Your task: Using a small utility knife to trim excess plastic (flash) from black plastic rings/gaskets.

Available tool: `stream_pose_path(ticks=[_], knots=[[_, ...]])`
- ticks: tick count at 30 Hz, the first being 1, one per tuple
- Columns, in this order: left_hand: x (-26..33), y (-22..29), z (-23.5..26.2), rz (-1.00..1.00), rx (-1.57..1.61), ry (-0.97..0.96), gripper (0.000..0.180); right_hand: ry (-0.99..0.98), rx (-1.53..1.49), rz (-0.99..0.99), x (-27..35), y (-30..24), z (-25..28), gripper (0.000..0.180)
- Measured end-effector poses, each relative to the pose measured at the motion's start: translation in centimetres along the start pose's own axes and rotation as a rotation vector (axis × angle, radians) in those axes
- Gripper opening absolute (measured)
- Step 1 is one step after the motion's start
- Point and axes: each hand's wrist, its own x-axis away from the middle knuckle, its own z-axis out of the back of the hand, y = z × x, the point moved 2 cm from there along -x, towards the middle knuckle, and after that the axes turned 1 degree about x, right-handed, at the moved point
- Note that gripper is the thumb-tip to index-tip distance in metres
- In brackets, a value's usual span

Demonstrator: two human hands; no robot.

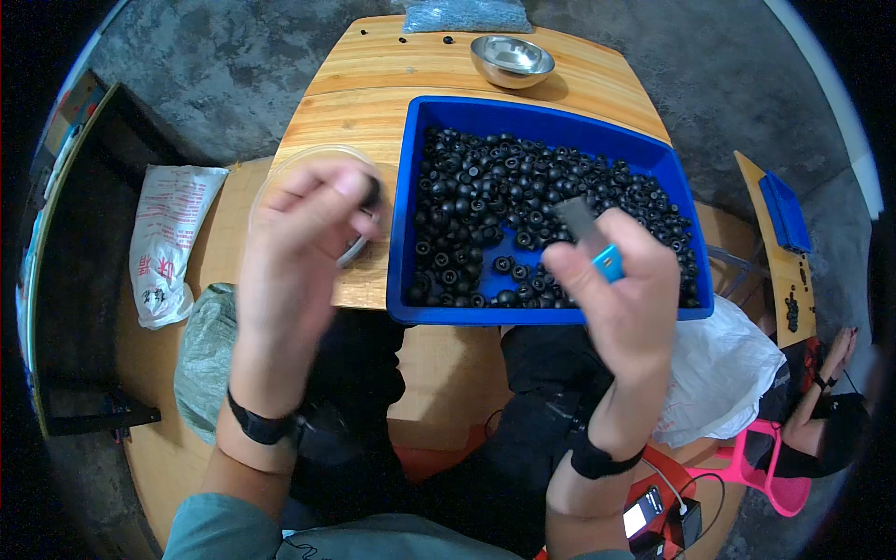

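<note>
My left hand (303,219), fingers pinched, holds a small round black part (371,192) up over the left of the table. Beneath that hand is a round clear container (322,151), mostly hidden by it. In my right hand (630,294) is a knife with a short wide metal blade (579,222) and a blue handle (609,264). The blade points up and left, above the blue tray (551,317). Many black rounded parts (523,182), several showing holes, fill most of this tray. A bare patch of its blue bottom shows near the middle.
Metal bowls (511,63), one inside another, stand on the wooden table (364,103) behind the tray. Small black pieces (448,40) and a clear plastic bag (467,15) lie at the far edge. Sacks (173,243) flank the table. Another person (826,429) sits at right.
</note>
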Motion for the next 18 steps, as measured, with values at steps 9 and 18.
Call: stream_pose_path(ticks=[9, 18], knots=[[-1.3, 1.3, 2.9, -0.186, -0.396, 0.301, 0.016, -0.362, 0.372, -0.098, -1.8, 3.4, -4.1, 0.020], [-0.4, 0.0, 0.9, -0.014, -0.349, 0.113, 0.011, -0.331, 0.217, -0.064, -2.8, 3.9, -4.9, 0.019]])
